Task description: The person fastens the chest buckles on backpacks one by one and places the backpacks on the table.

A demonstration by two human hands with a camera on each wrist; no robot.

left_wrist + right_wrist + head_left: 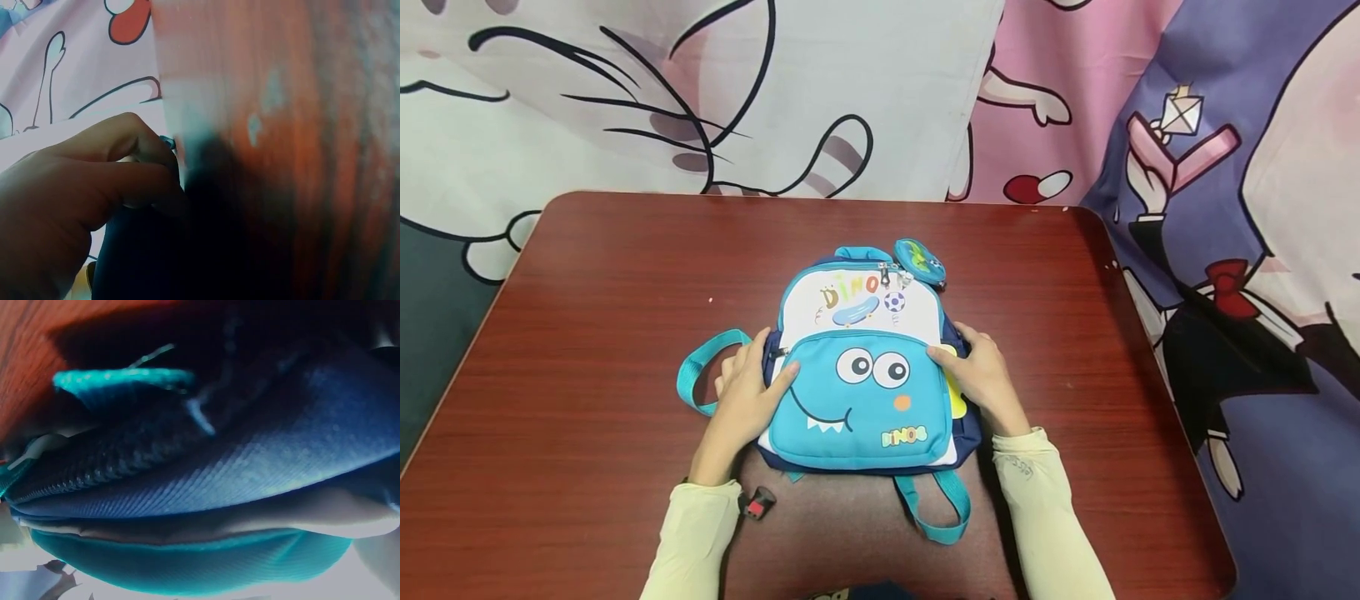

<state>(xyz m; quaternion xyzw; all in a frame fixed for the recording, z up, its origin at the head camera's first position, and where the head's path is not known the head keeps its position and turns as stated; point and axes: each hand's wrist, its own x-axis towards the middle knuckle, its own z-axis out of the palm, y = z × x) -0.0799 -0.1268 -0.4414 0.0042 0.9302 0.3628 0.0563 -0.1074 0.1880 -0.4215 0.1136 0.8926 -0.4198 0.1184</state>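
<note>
A small children's backpack (850, 408) lies front side up on the table, blue and white with a smiling dinosaur face and navy sides. My left hand (745, 404) grips its left edge, thumb on the front pocket and fingers round the side. On the opposite edge my right hand (985, 375) holds on the same way, near a yellow piece (954, 383). In the left wrist view, the hand (94, 187) has bent fingers against dark fabric. The right wrist view shows the backpack's navy side (269, 469) up close; the grasping fingers cannot be made out there.
A reddish-brown table (587, 375) carries everything. Teal straps stick out at the left (692, 375) and below (951, 533). A round teal charm (920, 261) hangs at the top zipper. A small black-and-red item (759, 503) lies by the left wrist. Cartoon curtains (880, 92) hang behind.
</note>
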